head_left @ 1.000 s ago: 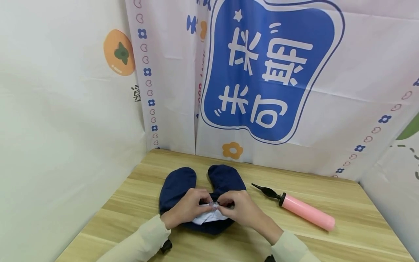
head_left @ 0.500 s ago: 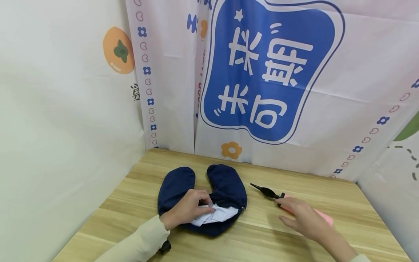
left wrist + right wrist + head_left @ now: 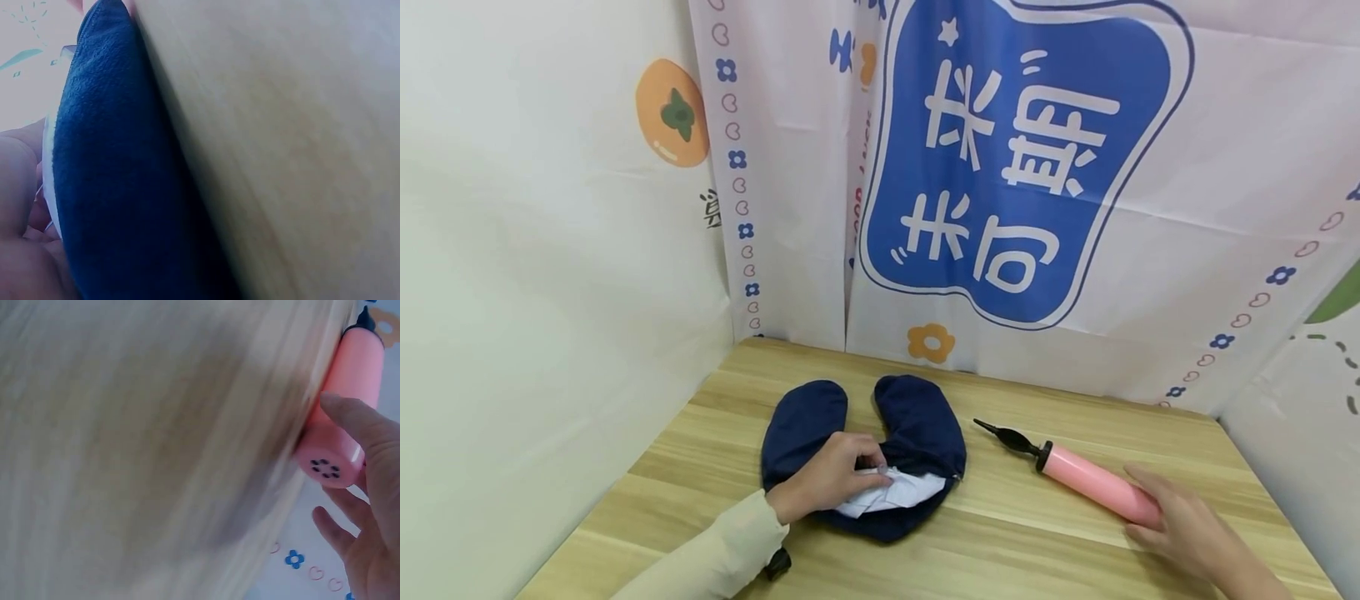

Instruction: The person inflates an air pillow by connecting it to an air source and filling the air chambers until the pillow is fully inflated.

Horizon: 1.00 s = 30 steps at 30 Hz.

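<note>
Already the navy pillow (image 3: 801, 421), left on the counter (image 3: 1022, 550), gapes at its bend, so its opening looks done. The left hand (image 3: 826, 479) has its fingers narrow, apparently pinching the liner's clear valve (image 3: 883, 470) and hiding part of it; the white liner (image 3: 917, 490) shows through the gap. Next comes the pump (image 3: 1097, 483), its nozzle (image 3: 1015, 440) pointing pillow-ward but well apart; the two aren't joined, so pumping seems left to do. The right hand (image 3: 1187, 529) holds the pump's far end, thumb and fingers astride it. Around stand a pale left wall (image 3: 550, 208) and a printed backdrop (image 3: 797, 208); the navy cover and left hand partly block the liner.
</note>
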Available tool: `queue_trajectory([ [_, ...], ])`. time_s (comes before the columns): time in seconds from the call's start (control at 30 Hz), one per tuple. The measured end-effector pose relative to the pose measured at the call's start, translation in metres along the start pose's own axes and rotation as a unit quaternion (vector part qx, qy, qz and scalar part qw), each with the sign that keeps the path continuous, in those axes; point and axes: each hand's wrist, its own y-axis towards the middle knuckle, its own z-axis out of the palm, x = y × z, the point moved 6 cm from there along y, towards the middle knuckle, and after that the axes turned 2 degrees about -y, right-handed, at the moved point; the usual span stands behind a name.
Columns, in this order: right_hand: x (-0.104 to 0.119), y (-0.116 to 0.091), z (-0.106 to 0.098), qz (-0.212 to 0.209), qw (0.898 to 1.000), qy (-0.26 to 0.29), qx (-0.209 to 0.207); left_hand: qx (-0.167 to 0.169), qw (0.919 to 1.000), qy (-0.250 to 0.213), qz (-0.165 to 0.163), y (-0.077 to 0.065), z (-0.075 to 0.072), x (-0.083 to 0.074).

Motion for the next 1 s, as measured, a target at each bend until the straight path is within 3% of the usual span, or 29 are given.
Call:
queue_trajectory([
  [0.1,-0.009,-0.002,0.006,0.016,1.0,0.013,0.014,0.001,1.0,0.002,-0.001,0.0,0.0,0.0],
  [0.3,-0.009,0.0,0.009,0.018,0.999,0.033,0.001,0.0,0.9999,0.011,-0.003,0.001,-0.001,-0.002],
  [0.53,0.018,0.004,-0.002,0.018,0.999,0.046,-0.011,0.008,0.9999,0.013,-0.003,0.0,-0.002,-0.001],
  [0.8,0.043,0.01,-0.009,0.072,0.995,0.074,-0.014,0.015,0.9999,0.007,-0.002,0.001,-0.002,0.001],
  [1.0,0.06,0.015,-0.02,0.021,0.994,0.07,-0.076,0.012,0.9998,0.012,-0.005,0.001,-0.001,-0.001],
])
